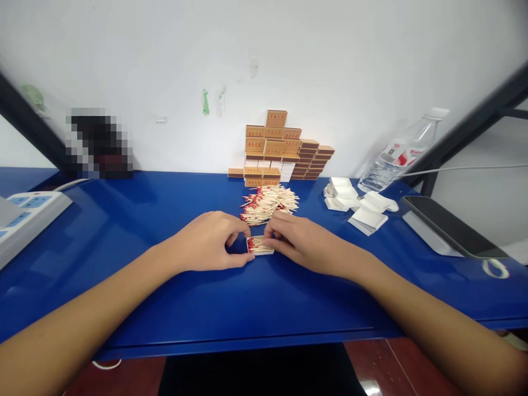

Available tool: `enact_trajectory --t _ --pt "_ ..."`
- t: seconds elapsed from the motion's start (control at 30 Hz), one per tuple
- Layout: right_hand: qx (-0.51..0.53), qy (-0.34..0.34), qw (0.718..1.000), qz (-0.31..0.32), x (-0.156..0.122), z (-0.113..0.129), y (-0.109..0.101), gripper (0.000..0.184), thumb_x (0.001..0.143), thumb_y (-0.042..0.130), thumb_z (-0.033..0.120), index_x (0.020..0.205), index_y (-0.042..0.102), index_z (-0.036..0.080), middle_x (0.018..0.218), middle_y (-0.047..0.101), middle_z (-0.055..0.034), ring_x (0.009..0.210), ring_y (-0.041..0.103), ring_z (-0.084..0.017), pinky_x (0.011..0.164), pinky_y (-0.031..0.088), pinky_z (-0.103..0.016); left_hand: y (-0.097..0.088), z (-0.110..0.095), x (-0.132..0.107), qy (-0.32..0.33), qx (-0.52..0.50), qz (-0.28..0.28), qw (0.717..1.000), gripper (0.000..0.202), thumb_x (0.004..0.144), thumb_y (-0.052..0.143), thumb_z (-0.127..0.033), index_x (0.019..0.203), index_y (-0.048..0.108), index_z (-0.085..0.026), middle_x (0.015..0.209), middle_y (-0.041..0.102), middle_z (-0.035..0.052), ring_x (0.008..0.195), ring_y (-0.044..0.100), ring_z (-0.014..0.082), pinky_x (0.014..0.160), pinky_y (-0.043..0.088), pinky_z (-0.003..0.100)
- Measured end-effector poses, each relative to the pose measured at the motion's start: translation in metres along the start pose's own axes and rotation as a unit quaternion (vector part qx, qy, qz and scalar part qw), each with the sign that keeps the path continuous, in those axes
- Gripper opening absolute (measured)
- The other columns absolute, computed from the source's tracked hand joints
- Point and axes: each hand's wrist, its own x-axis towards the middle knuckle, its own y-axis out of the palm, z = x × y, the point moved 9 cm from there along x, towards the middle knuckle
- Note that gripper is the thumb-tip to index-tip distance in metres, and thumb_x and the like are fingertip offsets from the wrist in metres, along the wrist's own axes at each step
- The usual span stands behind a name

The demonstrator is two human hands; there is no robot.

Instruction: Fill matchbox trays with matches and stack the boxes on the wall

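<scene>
A small white matchbox tray point(260, 253) lies on the blue table, partly filled with red-tipped matches point(254, 244). My left hand point(212, 240) curves around the tray's left end, thumb at the near corner and fingertips at the far one, gripping it. Over the right end is my right hand point(299, 240), its thumb and fingers pinched on the wooden ends of matches; the fingertips partly hide them. Just behind both hands lies a loose heap of matches point(270, 203), most red heads pointing left.
Orange matchboxes point(274, 147) are stacked against the wall behind the heap. To the right are white empty trays point(367, 212), a leaning plastic bottle point(394, 157) and a phone point(454, 225). A power strip point(37, 212) sits at the left of the blue table point(231, 313).
</scene>
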Motion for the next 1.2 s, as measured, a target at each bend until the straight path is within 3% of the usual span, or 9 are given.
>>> enact_trajectory --t 0.27,0.77,0.93,1.2 --pt "-0.006 0.001 1.0 0.016 -0.005 0.002 -0.003 0.012 0.106 0.059 0.027 0.098 0.064 0.02 0.102 0.066 -0.0049 0.085 0.06 -0.018 0.074 0.043 -0.031 -0.001 -0.001 0.0 0.002 0.002 0.0 1.0 0.028 0.086 0.073 -0.046 0.097 0.077 -0.02 0.07 0.063 -0.0028 0.059 0.051 0.0117 0.056 0.031 0.028" --pt "0.033 -0.018 0.998 -0.041 0.0 0.009 0.0 0.011 0.104 0.061 0.023 0.096 0.067 0.018 0.097 0.063 -0.0028 0.078 0.059 -0.013 0.072 0.044 -0.028 -0.001 -0.001 0.0 0.002 -0.002 -0.009 1.0 0.029 0.087 0.073 -0.046 0.099 0.077 -0.02 0.069 0.062 -0.0039 0.058 0.052 0.0109 0.057 0.034 0.027" --pt "0.009 -0.01 0.997 -0.077 0.002 0.004 -0.007 0.005 0.1 0.065 0.018 0.096 0.068 0.018 0.093 0.062 -0.003 0.081 0.058 -0.015 0.072 0.044 -0.028 0.0 0.001 0.0 0.001 0.004 -0.007 1.0 0.028 0.087 0.073 -0.046 0.098 0.078 -0.021 0.069 0.062 -0.0032 0.058 0.051 0.0116 0.057 0.034 0.028" --pt "-0.01 -0.003 0.997 -0.081 0.002 0.0 -0.006 0.003 0.099 0.067 0.017 0.096 0.068 0.019 0.094 0.062 -0.0027 0.079 0.057 -0.015 0.071 0.043 -0.028 0.001 0.001 0.001 -0.001 0.011 -0.006 1.0 0.029 0.087 0.073 -0.047 0.1 0.078 -0.022 0.07 0.064 -0.0032 0.058 0.052 0.0117 0.056 0.034 0.028"
